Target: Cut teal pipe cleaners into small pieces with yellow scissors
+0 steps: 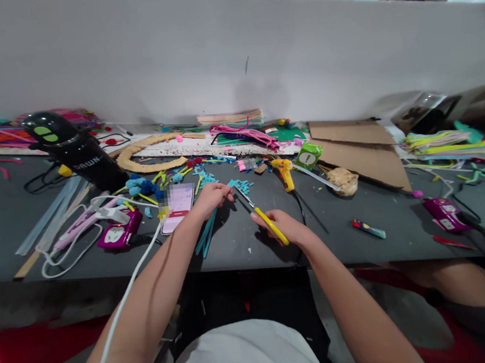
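Yellow-handled scissors (pixel 268 222) are in my right hand (pixel 282 226), their blades pointing up and left to the fingertips of my left hand. My left hand (pixel 213 199) pinches the end of blue strips (pixel 207 235), which trail down toward the table's front edge. Small cut blue pieces (pixel 243 186) lie in a pile just beyond the blade tips. Beside my left wrist rests a phone (pixel 179 206) with a lit screen.
A yellow glue gun (pixel 285 173) stands beyond the scissors, near a green box (pixel 309 155) and a tan lump (pixel 344 182). Left are a black bottle (pixel 88 157) and a purple power strip (pixel 120 231) with a white cable. Cardboard (pixel 357 161) lies back right. A person's leg shows lower right.
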A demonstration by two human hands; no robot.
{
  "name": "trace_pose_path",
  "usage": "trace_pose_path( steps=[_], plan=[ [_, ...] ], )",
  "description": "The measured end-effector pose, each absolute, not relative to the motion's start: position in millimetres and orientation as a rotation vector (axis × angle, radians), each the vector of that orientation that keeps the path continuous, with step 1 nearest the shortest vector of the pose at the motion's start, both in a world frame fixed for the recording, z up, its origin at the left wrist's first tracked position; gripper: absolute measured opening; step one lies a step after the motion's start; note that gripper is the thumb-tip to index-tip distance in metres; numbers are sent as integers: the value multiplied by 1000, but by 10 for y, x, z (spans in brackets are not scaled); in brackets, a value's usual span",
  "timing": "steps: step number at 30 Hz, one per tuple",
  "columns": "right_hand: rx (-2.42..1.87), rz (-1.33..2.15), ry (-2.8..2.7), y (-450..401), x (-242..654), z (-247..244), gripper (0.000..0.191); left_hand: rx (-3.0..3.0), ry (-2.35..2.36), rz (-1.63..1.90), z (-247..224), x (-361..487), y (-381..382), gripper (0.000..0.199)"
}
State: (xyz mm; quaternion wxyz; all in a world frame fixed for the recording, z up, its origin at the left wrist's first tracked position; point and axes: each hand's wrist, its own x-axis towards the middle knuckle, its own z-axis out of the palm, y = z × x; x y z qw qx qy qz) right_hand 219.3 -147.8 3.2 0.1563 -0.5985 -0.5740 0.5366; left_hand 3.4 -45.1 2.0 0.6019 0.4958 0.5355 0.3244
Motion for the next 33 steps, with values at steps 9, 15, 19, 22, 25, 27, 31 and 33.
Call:
trace_pose_path(
  steps=[9, 15, 19, 22, 25, 27, 31, 33],
  plan=[
    [-1690, 1548, -1636, -1458, 2197, -16, 62, 1142, 1205, 682, 31, 159, -460, 18],
    [-1689, 1535, -1627, -1450, 2202, -23, 63, 1172, 1168, 660, 8, 190, -452, 17],
    [-1665, 1527, -1630, -1457, 2209, -32, 62, 1149, 1146, 647, 24, 187, -463, 17],
    [-1690, 1522, -1619, -1462, 2207, -35, 61, 1120, 1143, 660, 50, 181, -478, 16],
    [-1707, 1528, -1604, -1460, 2201, -36, 60, 1103, 1146, 673, 69, 175, -490, 16],
    [-1710, 1532, -1601, -1456, 2198, -38, 60, 1105, 1149, 669, 72, 174, -493, 16],
    [-1695, 1540, -1596, -1454, 2200, -46, 60, 1120, 1137, 655, 65, 179, -488, 16],
    [-1690, 1547, -1590, -1455, 2202, -46, 60, 1120, 1129, 647, 58, 179, -484, 16]
  ],
)
